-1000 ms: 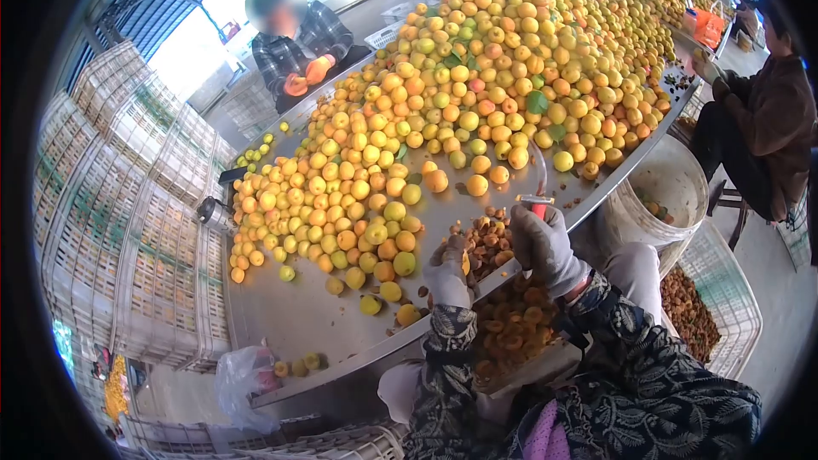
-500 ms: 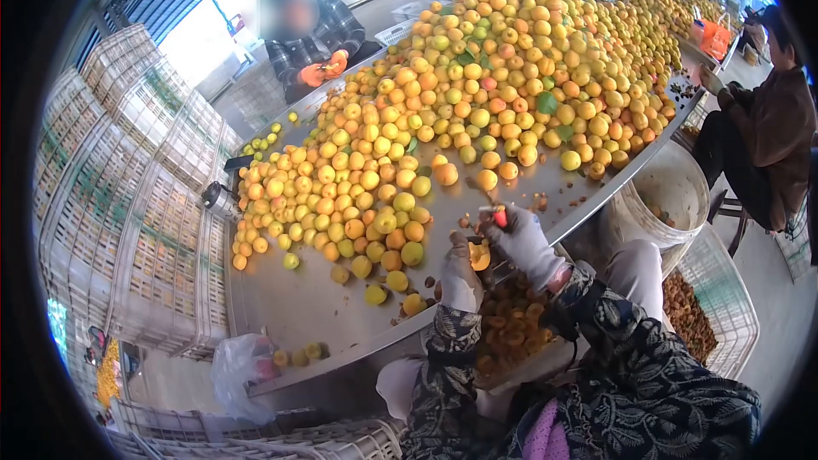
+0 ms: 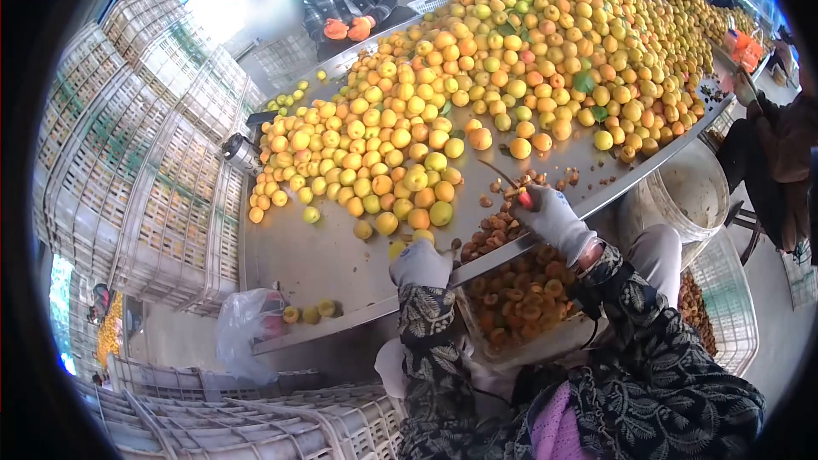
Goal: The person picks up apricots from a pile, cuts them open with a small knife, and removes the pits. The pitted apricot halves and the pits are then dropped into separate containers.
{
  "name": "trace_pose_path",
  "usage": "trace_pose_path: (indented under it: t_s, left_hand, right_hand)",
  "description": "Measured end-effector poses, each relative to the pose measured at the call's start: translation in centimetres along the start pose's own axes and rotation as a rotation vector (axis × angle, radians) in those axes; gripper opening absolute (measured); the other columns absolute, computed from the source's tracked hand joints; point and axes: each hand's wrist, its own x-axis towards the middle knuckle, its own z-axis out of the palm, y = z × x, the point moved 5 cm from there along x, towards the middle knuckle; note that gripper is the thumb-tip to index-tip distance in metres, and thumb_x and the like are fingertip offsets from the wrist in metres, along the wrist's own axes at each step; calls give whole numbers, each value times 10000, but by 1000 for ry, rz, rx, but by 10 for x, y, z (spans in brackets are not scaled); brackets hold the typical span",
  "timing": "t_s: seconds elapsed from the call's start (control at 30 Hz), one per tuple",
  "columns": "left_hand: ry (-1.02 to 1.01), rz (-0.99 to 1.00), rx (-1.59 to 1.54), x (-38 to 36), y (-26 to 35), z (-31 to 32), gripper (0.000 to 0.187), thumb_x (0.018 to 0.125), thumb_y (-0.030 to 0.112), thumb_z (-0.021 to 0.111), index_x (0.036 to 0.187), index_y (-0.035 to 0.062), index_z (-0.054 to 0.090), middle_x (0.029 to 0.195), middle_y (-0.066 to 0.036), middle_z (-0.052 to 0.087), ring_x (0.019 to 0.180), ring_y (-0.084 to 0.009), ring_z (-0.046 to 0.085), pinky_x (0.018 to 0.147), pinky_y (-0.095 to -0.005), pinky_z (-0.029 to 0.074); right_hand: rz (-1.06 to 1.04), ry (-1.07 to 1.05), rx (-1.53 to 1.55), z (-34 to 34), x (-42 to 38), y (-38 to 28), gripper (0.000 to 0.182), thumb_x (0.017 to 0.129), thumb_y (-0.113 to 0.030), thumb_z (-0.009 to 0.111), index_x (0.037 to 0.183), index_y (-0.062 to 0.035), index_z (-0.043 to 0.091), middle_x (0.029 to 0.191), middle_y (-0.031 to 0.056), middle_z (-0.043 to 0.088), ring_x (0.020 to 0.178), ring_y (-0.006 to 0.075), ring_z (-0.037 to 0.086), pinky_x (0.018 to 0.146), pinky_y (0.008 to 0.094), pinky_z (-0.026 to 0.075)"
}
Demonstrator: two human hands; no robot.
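My right hand (image 3: 550, 220), in a pale glove, is closed on a small knife (image 3: 523, 196) with a red handle; its thin dark blade points up and left over the metal table (image 3: 298, 251). Pits (image 3: 497, 237) lie on the metal beside it. My left hand (image 3: 421, 264), also gloved, reaches over the table edge at the near side of the yellow-orange fruit pile (image 3: 375, 162). Its fingers touch or nearly touch a yellow fruit (image 3: 397, 250) and are mostly hidden. Below the edge, between my arms, a crate holds fruit halves (image 3: 520, 294).
Stacked plastic crates (image 3: 153, 170) stand at the left, with a clear bag (image 3: 243, 332) at the table corner. A white bucket (image 3: 682, 192) is at the right. A person in orange gloves (image 3: 349, 29) sits across; another person is at the far right.
My left hand has moved left and away from my right hand to the fruit. The opened fruit between my hands is gone from there. My right hand keeps the knife. The view has shifted.
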Motion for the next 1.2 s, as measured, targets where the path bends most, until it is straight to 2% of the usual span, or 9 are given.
trace_pose_path:
  t_s: [0.13, 0.27, 0.33, 0.5, 0.67, 0.87, 0.93, 1.07, 1.2]
  left_hand:
    - [-115, 11, 25, 4, -5, 17, 399, 795, 416, 679, 1041, 102, 679, 1063, -135, 679, 978, -290, 657, 791, -461, 516]
    - [113, 194, -243, -1, 9, 8, 410, 847, 385, 663, 1079, 47, 643, 1080, -101, 673, 1001, -244, 646, 833, -413, 514]
    - [-184, 395, -1237, -16, 33, 1, 414, 913, 375, 624, 1095, 2, 609, 1031, -72, 654, 986, -183, 618, 866, -339, 492]
    - [-381, 502, -1845, -27, 68, 18, 613, 909, 597, 512, 1161, 38, 513, 1044, -58, 589, 922, -153, 588, 816, -294, 491]
    - [-380, 455, -1973, -25, 86, 37, 544, 932, 579, 493, 1156, 83, 498, 973, -30, 558, 872, -148, 583, 718, -289, 509]
    - [294, 424, -1330, -21, 85, 48, 496, 964, 538, 470, 1127, 70, 498, 954, -35, 546, 847, -138, 574, 726, -289, 504]
    - [207, 302, -1510, -24, 84, 49, 503, 960, 546, 469, 1119, 70, 503, 934, -33, 547, 836, -138, 568, 718, -289, 496]
    - [-117, 120, -2003, -20, 88, 45, 682, 904, 427, 596, 1373, -28, 403, 1230, -156, 553, 955, -273, 601, 895, -394, 513]
    - [-135, 141, -1971, -21, 90, 42, 470, 962, 535, 473, 1076, 80, 507, 891, -6, 535, 723, -114, 555, 647, -246, 482]
  right_hand:
    - [-63, -84, 26, 8, -5, 5, 263, 838, -159, 692, 983, 31, 583, 746, 46, 602, 698, 90, 516, 651, 288, 460]
    - [-101, -106, 190, 5, -23, -6, 293, 876, -230, 673, 984, 29, 590, 778, 13, 593, 716, 92, 516, 648, 276, 457]
    - [-209, -276, 538, 11, -33, -18, 374, 915, -346, 641, 986, 18, 598, 802, -21, 577, 711, 74, 495, 628, 250, 439]
    - [-220, -290, 645, 1, -58, -48, 488, 957, -479, 525, 1069, -6, 569, 767, -35, 551, 653, 56, 473, 589, 231, 406]
    - [-268, -62, 240, 5, -54, -21, 473, 994, -432, 462, 1078, 20, 570, 773, 32, 609, 712, 102, 554, 639, 275, 465]
    - [-70, -58, 82, 4, -50, -23, 462, 999, -397, 472, 1105, 37, 589, 845, 94, 668, 775, 127, 591, 681, 292, 481]
    - [55, -180, 204, 4, -46, -28, 366, 974, -293, 488, 1148, 7, 604, 962, 192, 684, 912, 319, 670, 769, 379, 504]
    - [-166, -75, 379, 3, -44, -33, 462, 998, -401, 469, 1085, 35, 595, 869, 62, 658, 788, 108, 578, 674, 286, 476]
    - [-89, -11, 432, 0, -50, -23, 447, 1006, -389, 456, 1069, 30, 598, 880, 48, 657, 790, 91, 577, 678, 273, 481]
